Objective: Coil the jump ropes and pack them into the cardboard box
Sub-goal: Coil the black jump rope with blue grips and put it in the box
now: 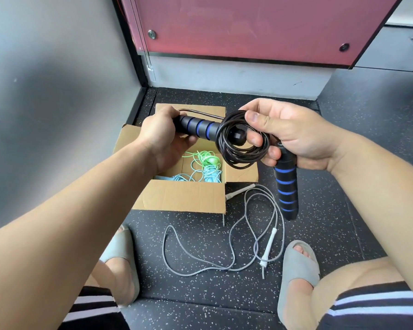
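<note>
Speckled rubber floor (200, 294) below a red panel (248, 27) bears the cardboard box (181, 198); left hand (162, 136) grips a handle (198, 126), right hand (289, 136) the coiled black rope (239, 153).

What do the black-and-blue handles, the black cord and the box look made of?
Handles: likely foam, matte, ribbed in soft-looking rings. Black cord: probably plastic-coated, glossy highlights along the loops. Box: corrugated cardboard, matte brown, creased flaps.
</note>
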